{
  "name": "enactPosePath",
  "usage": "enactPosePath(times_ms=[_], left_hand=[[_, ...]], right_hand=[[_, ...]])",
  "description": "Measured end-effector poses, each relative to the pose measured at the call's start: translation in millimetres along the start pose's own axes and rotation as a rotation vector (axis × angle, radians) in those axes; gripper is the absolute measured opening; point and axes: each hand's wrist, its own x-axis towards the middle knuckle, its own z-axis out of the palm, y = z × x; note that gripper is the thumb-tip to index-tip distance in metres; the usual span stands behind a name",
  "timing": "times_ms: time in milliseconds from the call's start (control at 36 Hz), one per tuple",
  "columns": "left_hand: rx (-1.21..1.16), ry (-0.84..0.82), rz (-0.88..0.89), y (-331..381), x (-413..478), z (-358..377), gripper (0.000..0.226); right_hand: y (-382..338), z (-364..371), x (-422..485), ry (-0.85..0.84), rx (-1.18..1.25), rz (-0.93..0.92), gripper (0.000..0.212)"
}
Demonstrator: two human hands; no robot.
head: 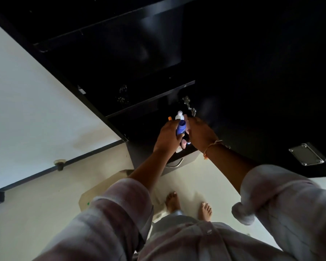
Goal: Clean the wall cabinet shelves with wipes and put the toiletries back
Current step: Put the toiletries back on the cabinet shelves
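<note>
Sleeves (120, 213), left grip (167, 136) holding blue bottle (181, 128)

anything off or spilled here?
Nothing spilled or broken shows. One oddity: the left-hand grip bunches several toiletries at once, a blue cylindrical plastic bottle, a small white plastic bottle and an orange-tipped item, at the black wall cabinet. Shelves too dark to judge.
</note>
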Motion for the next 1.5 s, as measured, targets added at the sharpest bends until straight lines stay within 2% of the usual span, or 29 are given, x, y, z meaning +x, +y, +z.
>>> enactPosePath(times_ms=[83,139,278,389,472,611,1000,1167,1278,1500], left_hand=[[0.039,0.022,0.006,-0.2,10.8,5.6,0.053],[0.059,0.015,0.000,-0.7,17.0,8.9,0.054],[0.084,-0.022,-0.002,-3.5,29.3,13.8,0.051],[0.107,-0.045,0.016,-8.9,36.9,16.4,0.042],[0.118,-0.059,0.033,-13.3,41.0,17.1,0.037],[0.083,-0.056,0.019,-19.1,45.7,17.4,0.037],[-0.066,-0.002,-0.138,-18.9,61.5,22.4,0.041],[-0.092,0.021,-0.157,-15.4,60.5,18.9,0.037],[-0.091,0.031,-0.154,-15.5,58.7,17.3,0.036],[-0.118,0.085,-0.114,-5.8,49.6,1.3,0.039]], right_hand=[[1.3,-2.0,19.5,0.006,-0.043,-0.017,0.023],[0.7,-4.8,30.7,-0.021,-0.067,-0.020,0.018],[3.5,-0.2,46.7,-0.063,-0.024,-0.034,0.048],[1.3,-2.0,59.4,-0.165,-0.019,-0.079,0.052],[-2.0,-4.5,66.6,-0.173,-0.067,-0.114,0.059],[-4.5,-3.4,79.7,-0.206,-0.088,-0.158,0.043],[-5.5,-1.7,91.1,-0.164,0.003,-0.064,0.039],[-1.7,1.6,92.8,-0.120,-0.031,-0.023,0.027],[-0.4,-3.0,89.4,-0.084,-0.041,0.023,0.032],[-4.2,-19.4,75.9,-0.012,0.000,-0.030,0.030]])
